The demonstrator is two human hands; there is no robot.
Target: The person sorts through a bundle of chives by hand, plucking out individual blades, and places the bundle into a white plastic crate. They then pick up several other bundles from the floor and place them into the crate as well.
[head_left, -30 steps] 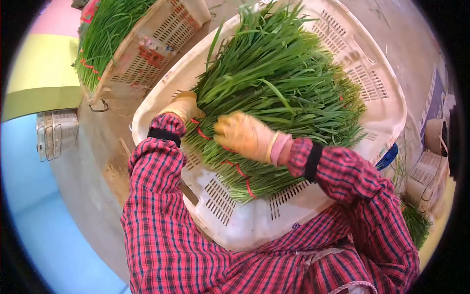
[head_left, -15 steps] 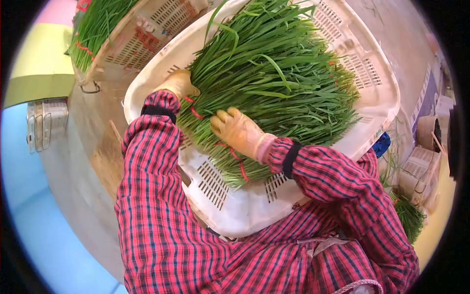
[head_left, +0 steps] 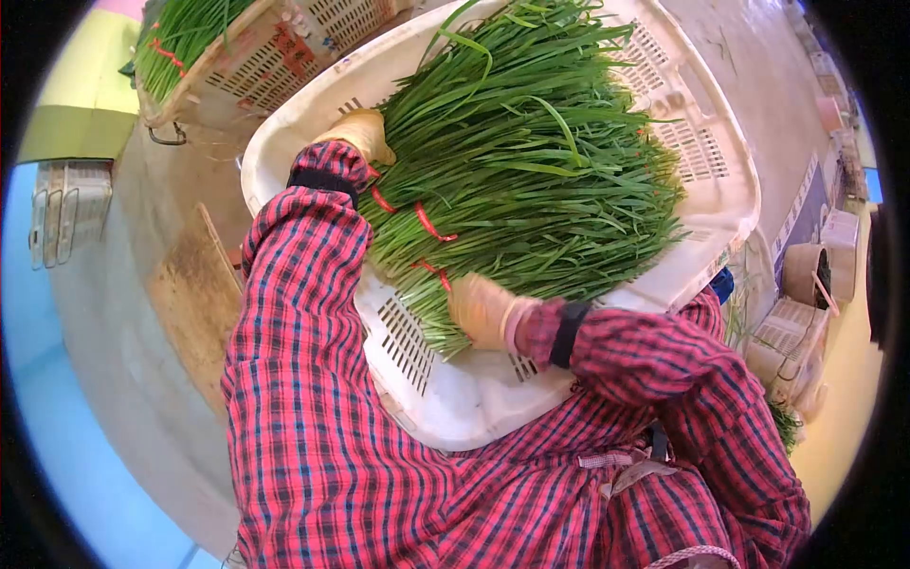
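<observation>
Red-banded bundles of garlic chives (head_left: 531, 161) lie side by side in a white plastic basket (head_left: 455, 412), their pale cut ends toward the lower left. My left hand (head_left: 365, 133), in a pale work glove, rests against the far left side of the pile beside the basket's rim. Leaves and the hand itself hide most of its fingers. My right hand (head_left: 485, 311), gloved too and slightly blurred, curls over the nearest bundle (head_left: 431, 308) just by its red band (head_left: 433, 274). Another red band (head_left: 434, 224) crosses the bundle behind it.
A second slatted basket (head_left: 256, 71) with more banded greens (head_left: 190, 38) stands at the upper left. A brown board (head_left: 197, 294) lies on the floor left of my arm. At the right are a light crate (head_left: 789, 337) and a bucket (head_left: 806, 268).
My right hand has moved from the middle of the pile down to the nearest bundle, uncovering a red band. My left hand stays at the far side, and the view has shifted slightly.
</observation>
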